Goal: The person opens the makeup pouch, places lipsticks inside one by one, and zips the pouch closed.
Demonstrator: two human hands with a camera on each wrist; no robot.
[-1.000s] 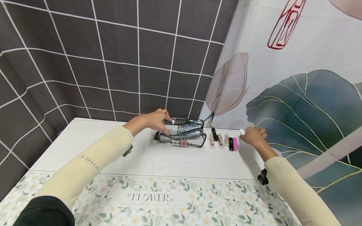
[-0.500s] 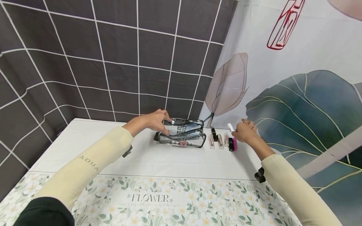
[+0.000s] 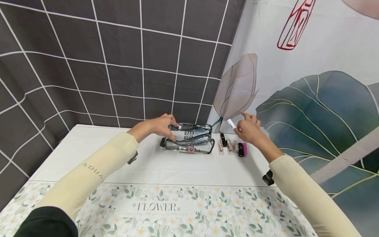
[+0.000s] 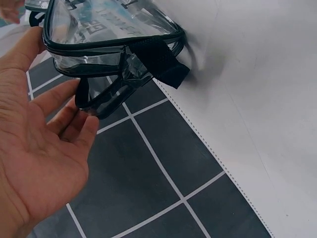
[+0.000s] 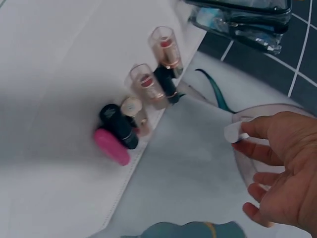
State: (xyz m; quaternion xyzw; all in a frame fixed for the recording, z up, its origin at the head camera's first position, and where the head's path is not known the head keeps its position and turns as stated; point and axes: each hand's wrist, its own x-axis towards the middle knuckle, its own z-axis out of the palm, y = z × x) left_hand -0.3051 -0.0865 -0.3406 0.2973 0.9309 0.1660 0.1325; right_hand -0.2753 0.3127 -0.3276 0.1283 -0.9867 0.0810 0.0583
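My left hand [image 3: 161, 126] grips the clear plastic pouch [image 3: 204, 149], which has black trim and a zip top spread apart. In the left wrist view the thumb lies at one rim of the pouch [image 4: 89, 52], and the fingers curl at the other black-edged rim [image 4: 101, 106]. My right hand [image 3: 248, 129] pinches a slim white tube [image 3: 232, 123] between thumb and index finger, held up at the back of the table, right of the pouch. In the right wrist view the white tube [image 5: 232, 133] shows its round end; the other fingers are loosely bent.
Right of the pouch lie several lipsticks: clear-capped ones [image 5: 167, 52], black ones [image 5: 119, 126] and a pink one [image 5: 111, 146]. The white table [image 3: 118, 168] meets a dark grid-patterned cloth [image 3: 118, 79] behind. A floral mat [image 3: 160, 220] covers its front.
My right hand has lifted the white tube and moved left and back, from beyond the lipsticks to above their far side. My left hand keeps its grip on the pouch.
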